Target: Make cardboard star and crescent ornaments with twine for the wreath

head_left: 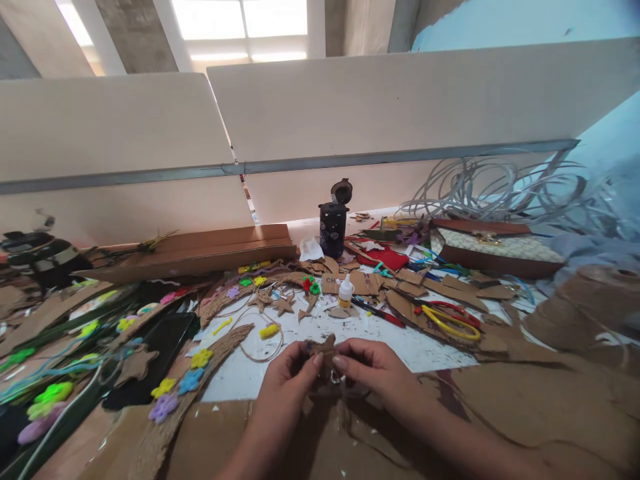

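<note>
Star [328, 348], one, in two hands [373, 363]

1. Two in all: one left hand [291, 377], one right hand [371, 367].
2. At least four brown stars [327, 349], counting the held one.
3. Four flowers [191, 381] on the nearest curved band [226, 351]: two yellow, one blue, one purple.
4. One small white bottle [345, 291].
5. One handbag [507, 248].
6. One twine spool [580, 307].
</note>
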A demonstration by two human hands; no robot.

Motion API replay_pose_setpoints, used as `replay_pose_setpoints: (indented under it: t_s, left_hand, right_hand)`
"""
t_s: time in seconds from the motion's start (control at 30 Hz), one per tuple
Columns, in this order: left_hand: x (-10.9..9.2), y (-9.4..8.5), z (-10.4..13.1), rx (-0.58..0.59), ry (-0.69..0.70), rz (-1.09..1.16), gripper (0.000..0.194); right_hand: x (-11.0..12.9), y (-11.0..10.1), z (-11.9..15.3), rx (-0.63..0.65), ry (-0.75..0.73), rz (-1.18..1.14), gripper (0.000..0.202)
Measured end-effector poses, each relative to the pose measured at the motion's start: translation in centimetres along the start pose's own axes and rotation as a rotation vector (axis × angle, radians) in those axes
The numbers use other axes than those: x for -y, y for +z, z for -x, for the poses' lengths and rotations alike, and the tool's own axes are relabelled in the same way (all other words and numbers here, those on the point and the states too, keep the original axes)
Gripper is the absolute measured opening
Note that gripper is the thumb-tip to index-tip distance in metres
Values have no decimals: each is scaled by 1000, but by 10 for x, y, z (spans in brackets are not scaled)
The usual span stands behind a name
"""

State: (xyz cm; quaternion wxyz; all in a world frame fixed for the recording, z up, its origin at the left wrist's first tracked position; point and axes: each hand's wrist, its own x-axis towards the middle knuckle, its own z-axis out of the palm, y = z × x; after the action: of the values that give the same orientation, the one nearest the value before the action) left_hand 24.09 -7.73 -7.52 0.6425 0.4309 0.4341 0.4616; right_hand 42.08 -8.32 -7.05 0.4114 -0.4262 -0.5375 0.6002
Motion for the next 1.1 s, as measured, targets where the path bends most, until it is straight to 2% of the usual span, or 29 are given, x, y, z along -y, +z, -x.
replay_pose_setpoints:
  t_s: [0.17,0.43,0.6,0.83,1.1]
  left_hand:
    - [-1,1,-1,-9,-12,16,25]
    - [1,3,2,25,-56,45,22]
    - [9,0,2,18,-128,101,24]
    - [14,-7,-3,99,-170,78,31]
    - [11,-3,2,34,-176,68,29]
  right_hand:
    - [-5,0,1,1,18,-30,44]
    - [-1,2,3,-10,27,42,34]
    - [-4,4,4,7,22,105,26]
    - [-12,-1,3,14,36,85,25]
    - [-10,1,4,22,21,162,24]
